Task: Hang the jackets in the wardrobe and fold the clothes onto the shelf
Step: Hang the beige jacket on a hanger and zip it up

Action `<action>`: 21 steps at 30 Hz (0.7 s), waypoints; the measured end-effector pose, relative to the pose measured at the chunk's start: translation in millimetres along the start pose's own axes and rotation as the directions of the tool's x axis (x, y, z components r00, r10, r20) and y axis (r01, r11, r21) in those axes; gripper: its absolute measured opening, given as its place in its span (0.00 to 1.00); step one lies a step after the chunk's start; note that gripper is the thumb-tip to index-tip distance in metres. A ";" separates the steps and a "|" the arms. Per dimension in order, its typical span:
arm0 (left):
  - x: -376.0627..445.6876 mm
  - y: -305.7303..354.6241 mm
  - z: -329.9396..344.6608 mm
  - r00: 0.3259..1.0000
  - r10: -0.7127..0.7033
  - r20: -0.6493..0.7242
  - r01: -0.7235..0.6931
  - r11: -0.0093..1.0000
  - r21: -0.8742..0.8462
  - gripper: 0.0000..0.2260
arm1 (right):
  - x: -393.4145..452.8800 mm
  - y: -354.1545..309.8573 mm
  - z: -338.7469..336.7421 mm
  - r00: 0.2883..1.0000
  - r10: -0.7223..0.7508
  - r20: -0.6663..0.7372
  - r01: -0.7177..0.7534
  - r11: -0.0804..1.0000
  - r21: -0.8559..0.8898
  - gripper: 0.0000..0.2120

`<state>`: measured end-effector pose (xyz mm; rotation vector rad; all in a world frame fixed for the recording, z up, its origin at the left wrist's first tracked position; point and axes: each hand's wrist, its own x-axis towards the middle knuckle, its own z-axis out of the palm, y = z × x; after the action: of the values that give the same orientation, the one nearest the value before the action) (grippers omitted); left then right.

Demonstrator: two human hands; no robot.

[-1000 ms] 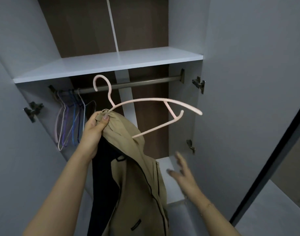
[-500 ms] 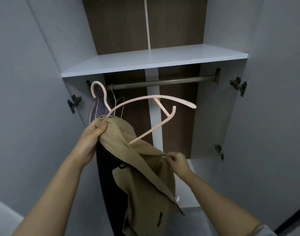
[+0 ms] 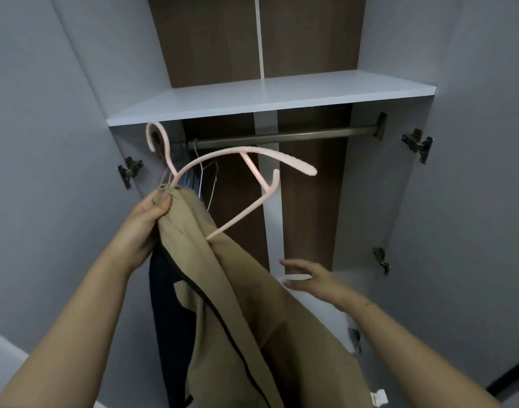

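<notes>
Two bare hands reach up before the open wardrobe. Left hand (image 3: 148,219) pinches the tan jacket (image 3: 223,290) collar together with the pink hanger (image 3: 243,172) neck; the jacket drapes below that grip. Right hand (image 3: 308,279), fingers spread, hovers just right of the cloth. Above the grip, the rail (image 3: 296,136) runs bare rightward under the white shelf (image 3: 267,98); wire hangers (image 3: 202,178) cluster behind the left hand.
</notes>
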<state>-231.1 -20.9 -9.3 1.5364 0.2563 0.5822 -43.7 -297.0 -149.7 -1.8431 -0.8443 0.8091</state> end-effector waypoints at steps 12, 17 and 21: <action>-8.5 14.5 16.2 0.989 -0.056 0.140 0.057 0.998 -0.002 0.10 | 64.0 -18.8 69.3 0.978 -0.133 0.162 0.121 0.989 0.084 0.10; -13.9 3.8 -12.6 0.997 -0.032 0.073 0.033 0.999 -0.003 0.09 | 57.8 -16.6 53.8 0.960 -0.276 0.050 0.280 0.942 -0.183 0.06; -11.7 -0.4 -26.9 0.998 -0.034 0.047 0.032 0.999 0.041 0.09 | 50.9 -17.0 20.3 0.889 -0.451 -0.085 0.371 0.815 -0.445 0.10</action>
<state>-254.4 -3.6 -13.1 1.5799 0.2572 0.5165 -35.8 -240.2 -150.3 -1.9527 -1.3140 0.1756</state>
